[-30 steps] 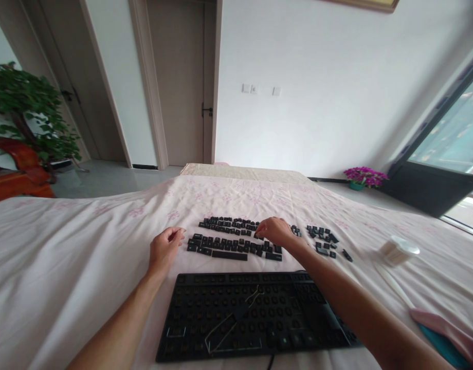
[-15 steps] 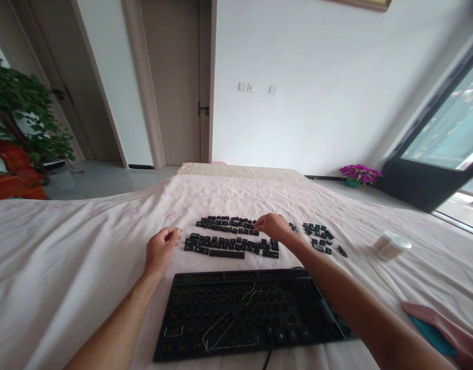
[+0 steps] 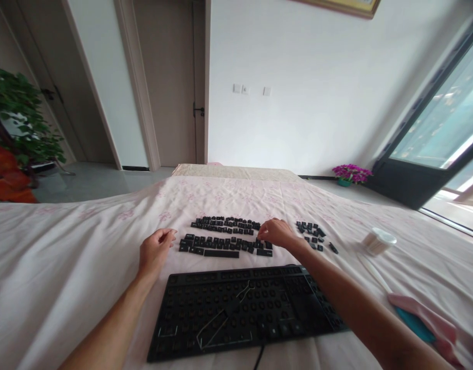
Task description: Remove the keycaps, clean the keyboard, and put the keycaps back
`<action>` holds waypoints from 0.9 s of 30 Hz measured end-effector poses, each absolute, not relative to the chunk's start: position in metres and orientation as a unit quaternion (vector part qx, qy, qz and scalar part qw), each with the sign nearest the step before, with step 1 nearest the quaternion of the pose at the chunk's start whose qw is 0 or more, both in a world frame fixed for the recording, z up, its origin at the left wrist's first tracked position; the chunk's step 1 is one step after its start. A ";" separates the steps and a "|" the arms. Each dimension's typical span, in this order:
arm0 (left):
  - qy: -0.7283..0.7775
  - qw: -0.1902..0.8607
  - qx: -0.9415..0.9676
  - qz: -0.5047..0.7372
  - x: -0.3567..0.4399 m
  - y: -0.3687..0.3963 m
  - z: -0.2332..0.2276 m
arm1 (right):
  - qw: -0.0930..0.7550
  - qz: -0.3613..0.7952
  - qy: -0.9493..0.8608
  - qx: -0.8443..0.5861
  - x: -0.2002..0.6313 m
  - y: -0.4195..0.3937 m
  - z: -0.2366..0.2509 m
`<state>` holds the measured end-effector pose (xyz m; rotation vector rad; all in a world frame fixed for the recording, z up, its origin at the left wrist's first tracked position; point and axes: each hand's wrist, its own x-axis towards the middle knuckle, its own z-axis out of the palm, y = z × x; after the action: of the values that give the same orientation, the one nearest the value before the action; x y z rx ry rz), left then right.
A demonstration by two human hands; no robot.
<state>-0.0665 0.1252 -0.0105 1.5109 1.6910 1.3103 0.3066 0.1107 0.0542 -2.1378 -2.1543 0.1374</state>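
My right hand [image 3: 277, 232] reaches over the rows of loose black keycaps [image 3: 221, 241]. Its thumb and fingers are pinched together at a keycap [image 3: 258, 240] near the right end of the rows. My left hand [image 3: 155, 247] hovers just left of the rows, fingers curled in and nothing visible between them. In front lies a black keyboard [image 3: 294, 303] with most of its keycaps off. A wire keycap puller [image 3: 232, 307] with a dark handle rests across it. One long space bar keycap [image 3: 221, 254] lies in the nearest row.
More loose keycaps [image 3: 311, 234] lie in a small group to the right. Beyond them stands a clear round container of cotton swabs [image 3: 378, 241]. A brush with a pink and teal handle [image 3: 417, 318] lies at right. The pale floral cloth [image 3: 86, 246] is wrinkled.
My right hand has moved from the upper rows of keycaps toward me and slightly right, to the lower rows. The view has shifted a little; my left hand stays beside the rows.
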 end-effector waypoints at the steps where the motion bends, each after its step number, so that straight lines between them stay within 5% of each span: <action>1: 0.624 0.259 0.557 0.484 -0.067 0.125 -0.011 | 0.055 0.041 -0.706 -0.705 0.307 0.112 0.054; 18: 0.616 0.268 0.551 0.495 -0.065 0.127 -0.012 | 0.104 0.016 -0.685 -0.721 0.296 0.121 0.058; 27: 0.603 0.276 0.545 0.513 -0.065 0.129 -0.015 | 0.150 0.135 -0.758 -0.620 0.202 0.141 0.058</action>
<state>-0.0652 0.1288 -0.0150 1.4649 1.6203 1.3781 0.2022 0.1407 0.0576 -1.7825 -2.1774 0.3889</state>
